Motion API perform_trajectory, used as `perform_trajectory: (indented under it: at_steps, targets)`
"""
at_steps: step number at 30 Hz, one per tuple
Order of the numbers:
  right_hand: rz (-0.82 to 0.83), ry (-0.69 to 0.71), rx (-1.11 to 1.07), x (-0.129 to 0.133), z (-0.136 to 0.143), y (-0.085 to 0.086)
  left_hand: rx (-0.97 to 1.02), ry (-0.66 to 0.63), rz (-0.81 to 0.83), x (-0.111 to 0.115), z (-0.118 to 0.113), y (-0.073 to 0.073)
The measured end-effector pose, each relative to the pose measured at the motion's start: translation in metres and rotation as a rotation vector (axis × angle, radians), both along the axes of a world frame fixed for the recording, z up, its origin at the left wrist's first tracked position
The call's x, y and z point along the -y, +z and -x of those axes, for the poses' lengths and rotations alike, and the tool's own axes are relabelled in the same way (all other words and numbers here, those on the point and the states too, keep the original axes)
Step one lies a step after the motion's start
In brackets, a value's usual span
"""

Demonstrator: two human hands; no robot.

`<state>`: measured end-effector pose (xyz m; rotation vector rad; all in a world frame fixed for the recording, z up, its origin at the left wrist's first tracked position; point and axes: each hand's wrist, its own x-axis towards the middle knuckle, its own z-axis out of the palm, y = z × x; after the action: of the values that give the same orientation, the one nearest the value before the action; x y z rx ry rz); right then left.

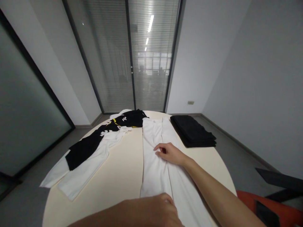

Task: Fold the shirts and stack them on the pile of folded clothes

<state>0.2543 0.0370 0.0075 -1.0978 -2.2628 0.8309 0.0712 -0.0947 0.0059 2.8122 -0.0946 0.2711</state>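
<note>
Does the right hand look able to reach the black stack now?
Probably yes: the black stack lies beyond and right of the right hand, with only white trousers and tabletop between.

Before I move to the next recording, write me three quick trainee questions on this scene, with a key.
1. True or false: the folded black stack lies to the right of the white trousers in the picture.
2. Fill in the colour: the seat at the lower right edge is ____.
3. Which hand is nearer the waistband? A) left B) right C) both equally

Key: 1. True. 2. Red. 3. B, the right hand.
</note>
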Motion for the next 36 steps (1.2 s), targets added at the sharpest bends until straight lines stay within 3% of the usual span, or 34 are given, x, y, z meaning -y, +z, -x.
perform_trajectory:
  at_steps: [4,11,16,19,22,26,28,32,36]
  targets:
    - [0.000,-0.002,0.010,0.000,0.000,-0.001,-0.026,-0.063,0.025,0.002,-0.009,-0.011]
    - [0.002,0.001,-0.006,-0.001,-0.001,-0.002,-0.016,0.073,-0.080,0.000,-0.001,-0.002]
    - [0.003,0.008,0.003,-0.001,-0.001,-0.002,-0.002,-0.030,0.004,-0.002,-0.007,-0.003]
    - [-0.027,0.009,0.056,-0.001,-0.001,0.000,0.023,-0.003,0.082,-0.005,-0.005,0.004]
    - [-0.155,-0.009,0.131,-0.002,-0.002,0.000,0.071,0.136,0.173,-0.015,0.005,0.015]
    - [-0.246,-0.099,0.244,-0.005,-0.007,-0.007,0.081,0.581,0.155,-0.034,0.022,0.017]
    - [-0.199,-0.123,0.326,-0.005,-0.009,-0.012,-0.038,0.711,0.138,-0.040,0.027,0.014]
    - [-0.109,-0.083,0.397,-0.002,-0.014,-0.005,-0.237,0.726,0.174,-0.037,0.034,0.013]
    - [-0.093,0.015,0.338,0.006,-0.016,0.015,-0.262,0.724,0.173,-0.025,0.039,0.028]
